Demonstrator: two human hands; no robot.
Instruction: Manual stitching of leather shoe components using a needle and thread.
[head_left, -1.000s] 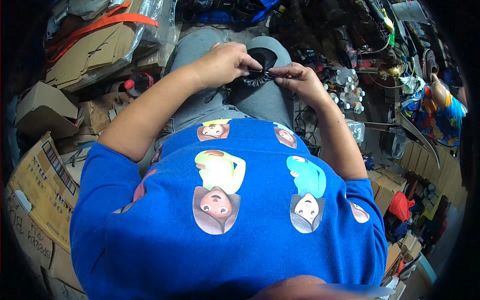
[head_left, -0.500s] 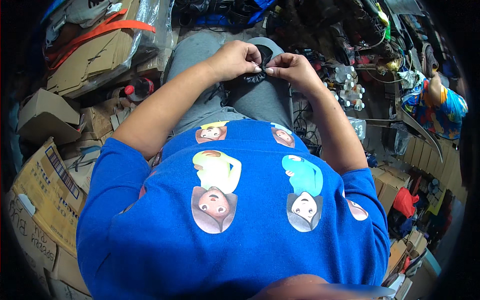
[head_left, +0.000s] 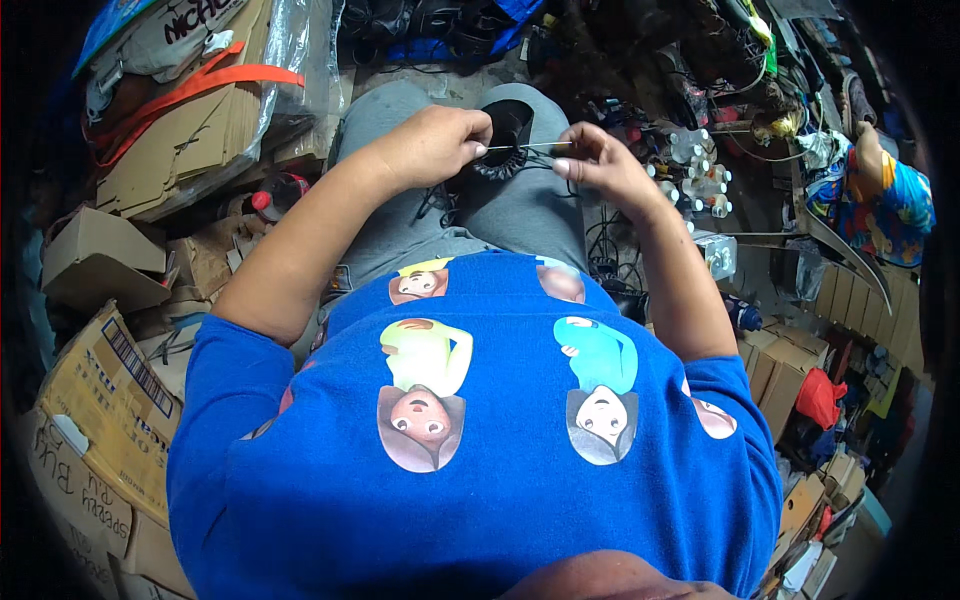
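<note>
A curved black piece (head_left: 511, 118) with a gathered, ridged edge rests over my right knee; its exact kind is unclear. My left hand (head_left: 440, 145) pinches its left side, thumb against bent fingers. A thin, shiny needle (head_left: 540, 146) runs level across the ridged edge, from my left fingertips to my right hand (head_left: 605, 165). The curled fingers of my right hand meet the needle's right end, the thumb lying just below. Dark thread shows beneath the needle, and loose black cord (head_left: 436, 205) hangs over my grey-clad legs.
To the left are flattened cardboard (head_left: 190, 130), an open box (head_left: 105, 260) and a red-capped bottle (head_left: 265, 201). Small clear bottles (head_left: 690, 165) cluster on the right, near a curved blade-like strip (head_left: 865, 270). Another person's arm (head_left: 872, 155) shows at far right.
My hands have moved apart, the right one outward to the right. The needle now shows between them, and more of the black piece's ridged edge is visible.
</note>
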